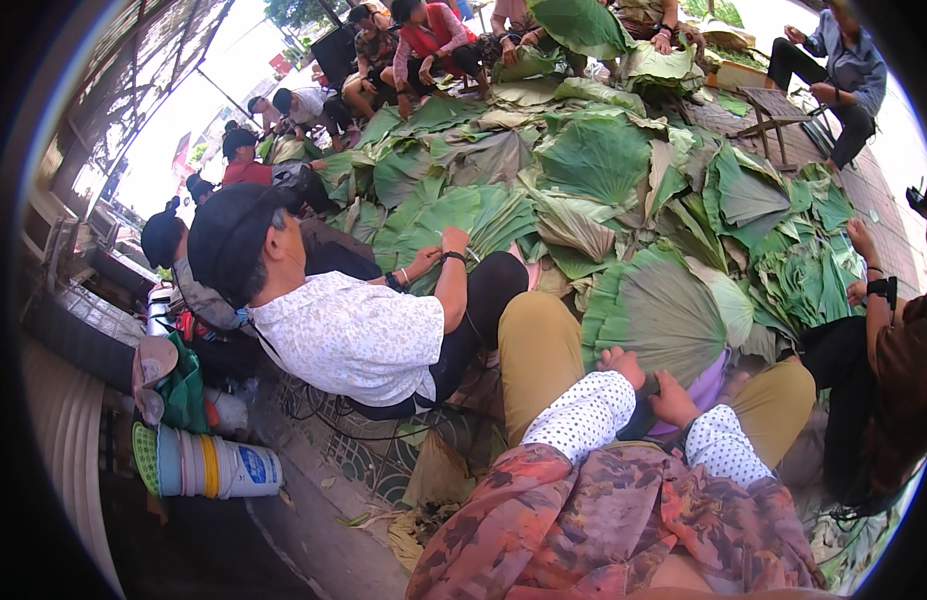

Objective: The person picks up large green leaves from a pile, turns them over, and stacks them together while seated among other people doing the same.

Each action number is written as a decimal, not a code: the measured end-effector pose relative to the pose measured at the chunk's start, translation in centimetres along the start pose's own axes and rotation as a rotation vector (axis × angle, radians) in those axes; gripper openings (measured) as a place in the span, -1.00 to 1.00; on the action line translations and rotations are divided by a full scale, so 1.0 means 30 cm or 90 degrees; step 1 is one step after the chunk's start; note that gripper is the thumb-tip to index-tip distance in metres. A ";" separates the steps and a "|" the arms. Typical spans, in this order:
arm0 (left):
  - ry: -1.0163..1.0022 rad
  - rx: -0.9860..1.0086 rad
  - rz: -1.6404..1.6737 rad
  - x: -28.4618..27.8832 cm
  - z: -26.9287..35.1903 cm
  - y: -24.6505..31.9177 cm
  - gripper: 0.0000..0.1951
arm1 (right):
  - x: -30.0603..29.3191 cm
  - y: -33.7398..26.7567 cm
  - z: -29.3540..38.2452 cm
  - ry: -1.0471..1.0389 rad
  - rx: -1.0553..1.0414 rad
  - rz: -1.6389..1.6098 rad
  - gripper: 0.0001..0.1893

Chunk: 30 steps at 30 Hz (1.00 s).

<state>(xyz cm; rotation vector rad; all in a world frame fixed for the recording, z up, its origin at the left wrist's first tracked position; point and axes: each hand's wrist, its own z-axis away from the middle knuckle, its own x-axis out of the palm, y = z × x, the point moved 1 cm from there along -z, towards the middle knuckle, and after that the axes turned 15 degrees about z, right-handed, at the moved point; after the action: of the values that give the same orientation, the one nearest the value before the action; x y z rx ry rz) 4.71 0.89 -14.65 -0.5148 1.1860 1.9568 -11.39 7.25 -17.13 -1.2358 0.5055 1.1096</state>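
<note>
A large lotus leaf (658, 315), green at its rim and grey-brown in the middle, spreads over my lap between my knees. My left hand (622, 366) pinches its near edge, fingers curled. My right hand (673, 399) grips the same edge a little farther right, close to the left one. A paler leaf (726, 300) lies partly under the large one on the right. Something purple (705, 382), mostly covered, shows below the leaf by my right hand. What is under the leaf between my hands is hidden.
A big pile of lotus leaves (594, 157) covers the ground ahead. A person in a white patterned shirt (351, 337) sits close on my left; another's dark trousers (838, 390) are close on my right. Stacked buckets (230, 465) lie at left. A small stool (775, 112) stands far right.
</note>
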 end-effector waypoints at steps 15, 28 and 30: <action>-0.022 0.109 -0.008 0.093 -0.102 -0.073 -0.37 | 0.004 0.027 0.007 -0.053 0.081 0.037 -0.33; -0.024 0.108 -0.030 0.094 -0.120 -0.106 -0.36 | 0.012 0.016 0.004 -0.019 0.062 0.033 -0.49; -0.018 0.132 -0.030 0.093 -0.123 -0.103 -0.36 | 0.016 0.021 -0.001 -0.016 0.050 0.029 -0.51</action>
<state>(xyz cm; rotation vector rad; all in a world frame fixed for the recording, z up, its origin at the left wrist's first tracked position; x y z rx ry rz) 5.24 -0.39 -20.05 -0.4020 1.3281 1.7709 -11.72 7.37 -17.85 -1.1451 0.5556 1.1329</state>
